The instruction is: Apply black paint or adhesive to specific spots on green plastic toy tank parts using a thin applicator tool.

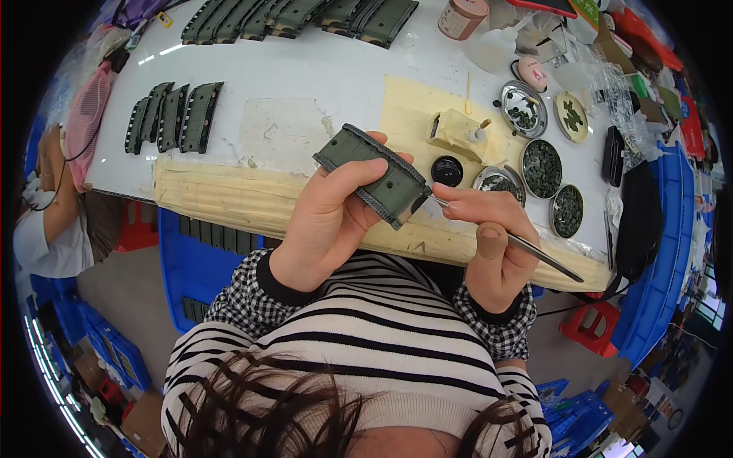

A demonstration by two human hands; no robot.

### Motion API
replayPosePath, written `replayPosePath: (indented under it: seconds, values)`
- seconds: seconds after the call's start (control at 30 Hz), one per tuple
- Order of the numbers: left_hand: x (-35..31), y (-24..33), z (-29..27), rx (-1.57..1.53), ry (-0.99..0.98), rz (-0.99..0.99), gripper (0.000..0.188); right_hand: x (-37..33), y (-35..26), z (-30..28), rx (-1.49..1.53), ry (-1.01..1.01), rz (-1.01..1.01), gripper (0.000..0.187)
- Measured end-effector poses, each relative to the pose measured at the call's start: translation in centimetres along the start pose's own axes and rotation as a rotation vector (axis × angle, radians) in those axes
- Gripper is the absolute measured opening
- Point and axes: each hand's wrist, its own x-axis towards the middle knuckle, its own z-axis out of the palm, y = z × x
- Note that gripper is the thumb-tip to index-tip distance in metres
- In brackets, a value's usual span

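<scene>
My left hand (313, 225) grips a flat dark green rectangular piece (398, 195) with ridged long edges and small dark holes, tilted above the table's front edge. Its thumb presses on the upper face. My right hand (500, 233) is closed around slim metal tweezers (548, 260). Their tip meets or nearly meets the right-hand corner of the green piece; whether anything sits in it is too small to tell. A finger cot (491, 240) covers one right fingertip. Just beyond that hand stand a small black pot (447, 172) and a round tin (500, 183) of dark green bits.
More round tins of dark bits (541, 169) stand at the right, near a tape-covered block (456, 134). Similar green pieces stand in rows at the left (201, 118) and far side (286, 17). A blue crate (177, 252) is below the table. Another person (55, 206) sits at the left.
</scene>
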Motion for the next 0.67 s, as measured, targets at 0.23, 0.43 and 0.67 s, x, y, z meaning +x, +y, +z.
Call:
replayPosePath:
  seconds: [0.23,0.43,0.67]
  values:
    - [-0.07,-0.05,0.17,0.014,-0.016,-0.002,0.037,0.01,0.03,0.04,0.003,-0.005,0.001,0.018]
    - [-0.14,-0.06,0.30,0.033,0.001,-0.002,0.037,0.04,0.09,0.03,-0.031,-0.009,-0.008,0.016]
    - [-0.07,-0.13,0.27,0.044,0.017,-0.006,0.039,0.11,-0.22,-0.13,-0.093,-0.053,-0.009,0.015]
